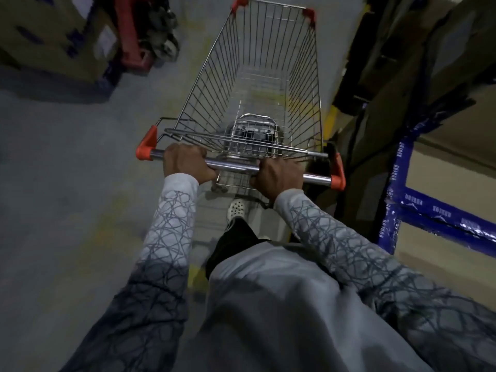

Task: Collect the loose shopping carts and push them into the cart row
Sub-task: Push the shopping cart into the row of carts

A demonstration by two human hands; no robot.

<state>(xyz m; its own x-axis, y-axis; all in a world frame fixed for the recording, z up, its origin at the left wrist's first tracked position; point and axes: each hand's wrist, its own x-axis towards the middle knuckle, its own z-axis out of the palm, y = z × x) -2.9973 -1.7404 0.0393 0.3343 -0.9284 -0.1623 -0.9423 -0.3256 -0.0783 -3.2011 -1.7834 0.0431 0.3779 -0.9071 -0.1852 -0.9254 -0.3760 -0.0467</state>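
Head view, looking down. A wire shopping cart (303,84) occupied the centre of the frame, its basket running from the middle toward the top edge, where two orange corner caps (239,2) marked its far end. The cart stood on a grey floor (67,157), and no other cart was visible. Its chrome handle bar (233,165) crossed the middle of the frame, tilted slightly down to the right, with an orange end cap (146,147) at the left end and another at the right end. A folded wire flap (241,142) lay just above the bar in the frame.

The left hand (185,163) grasped the bar near its left end, fingers clenched over the top of the tube. The right hand (276,174) grasped the bar right of centre in the same way, knuckles up. A bare length of bar showed between the two hands. Both arms wore grey patterned sleeves (171,224).

Below the bar, one white perforated shoe (236,210) showed between the arms. A red wheeled frame (134,36) and cardboard boxes (53,30) stood at the upper left. A blue rack frame (397,183) stood at the right edge, near the cart's right side. A yellow floor line (331,119) ran between cart and rack.
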